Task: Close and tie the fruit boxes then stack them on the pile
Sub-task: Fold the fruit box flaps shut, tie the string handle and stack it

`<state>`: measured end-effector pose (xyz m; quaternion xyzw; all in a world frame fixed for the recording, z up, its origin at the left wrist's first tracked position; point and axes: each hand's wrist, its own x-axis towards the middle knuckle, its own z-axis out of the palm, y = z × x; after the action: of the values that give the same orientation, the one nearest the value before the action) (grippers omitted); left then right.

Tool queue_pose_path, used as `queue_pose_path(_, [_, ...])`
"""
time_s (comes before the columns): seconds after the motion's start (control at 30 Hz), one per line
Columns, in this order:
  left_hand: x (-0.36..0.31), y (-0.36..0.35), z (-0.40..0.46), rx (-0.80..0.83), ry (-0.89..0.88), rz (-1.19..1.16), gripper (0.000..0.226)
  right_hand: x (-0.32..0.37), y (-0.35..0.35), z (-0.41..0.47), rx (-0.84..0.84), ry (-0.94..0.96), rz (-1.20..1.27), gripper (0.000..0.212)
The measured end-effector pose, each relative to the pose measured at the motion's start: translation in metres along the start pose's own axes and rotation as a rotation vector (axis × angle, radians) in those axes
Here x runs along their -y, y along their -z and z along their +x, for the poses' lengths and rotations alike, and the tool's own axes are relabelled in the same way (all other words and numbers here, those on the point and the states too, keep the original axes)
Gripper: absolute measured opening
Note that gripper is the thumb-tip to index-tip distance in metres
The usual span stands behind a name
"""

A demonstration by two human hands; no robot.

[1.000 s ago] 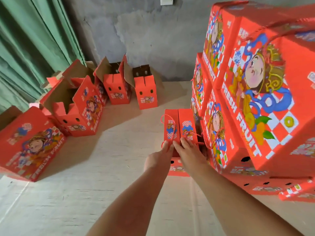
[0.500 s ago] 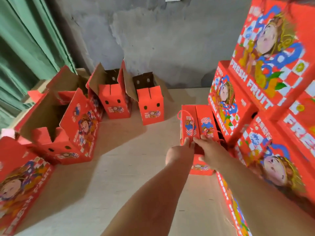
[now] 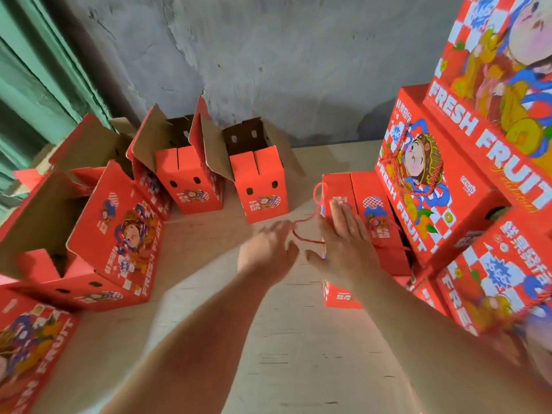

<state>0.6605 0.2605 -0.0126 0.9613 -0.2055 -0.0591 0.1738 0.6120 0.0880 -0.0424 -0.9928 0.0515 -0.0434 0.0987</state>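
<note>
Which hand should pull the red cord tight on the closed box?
Probably left. The left hand is already at the loose red cord, though blur hides any grip. The right hand lies flat on the closed box, steadying it.

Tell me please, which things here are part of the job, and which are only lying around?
Part of the job:
closed box, under the right hand
red cord, with the blurred left hand at it
open boxes
pile

Only around:
green curtain
grey wall
</note>
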Motion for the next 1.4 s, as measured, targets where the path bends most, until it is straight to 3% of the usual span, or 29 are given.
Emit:
queue_pose_path(0.1, [0.032,0.001,0.054,0.048,0.125,0.227,0.066,-0.001,-0.013,0.004,0.013,-0.060,0.015,0.085])
queue_pose_path(0.23, [0.060,0.011,0.118,0.077,0.072,0.538,0.092,0.000,-0.012,0.004,-0.020,-0.053,0.006,0.080])
queue_pose_path(0.4, [0.083,0.007,0.173,0.088,0.069,0.516,0.111,-0.001,-0.015,0.005,-0.019,-0.035,-0.060,0.079])
queue_pose_path(0.53, [0.087,-0.016,0.170,-0.121,0.057,0.487,0.082,-0.003,-0.018,0.006,-0.007,-0.039,-0.079,0.079])
queue_pose_path(0.63, [0.092,-0.019,0.155,-0.170,0.002,0.454,0.072,-0.003,-0.017,0.003,-0.019,-0.036,-0.071,0.076])
queue_pose_path(0.73, [0.093,-0.010,0.126,-0.157,-0.082,0.445,0.058,-0.002,-0.016,0.002,-0.026,-0.038,-0.070,0.073])
queue_pose_path(0.83, [0.092,-0.002,0.077,-0.097,-0.112,0.427,0.070,0.005,-0.012,-0.002,-0.051,-0.084,-0.077,0.069])
queue_pose_path(0.9, [0.093,-0.006,0.036,-0.118,-0.120,0.391,0.060,0.018,-0.009,-0.015,-0.102,-0.136,-0.068,0.069])
queue_pose_path(0.93, [0.093,-0.010,0.014,-0.129,-0.131,0.359,0.067,0.029,-0.009,-0.027,-0.115,-0.149,-0.057,0.073])
queue_pose_path(1.0, [0.086,-0.018,-0.034,-0.125,-0.162,0.295,0.074,0.057,-0.013,-0.061,-0.112,-0.049,-0.038,0.087])
queue_pose_path(1.07, [0.078,-0.023,-0.086,-0.102,-0.174,0.235,0.061,0.089,-0.018,-0.102,-0.065,0.122,-0.007,0.095])
queue_pose_path(1.13, [0.072,-0.027,-0.139,-0.080,-0.195,0.176,0.045,0.117,-0.018,-0.140,-0.016,0.202,0.032,0.088])
queue_pose_path(1.27, [0.060,-0.036,-0.244,-0.108,-0.241,0.115,0.042,0.143,-0.009,-0.202,0.133,0.165,0.037,0.055])
queue_pose_path(1.4, [0.044,-0.037,-0.324,-0.117,-0.221,0.087,0.025,0.147,-0.007,-0.274,0.168,0.164,-0.020,0.056])
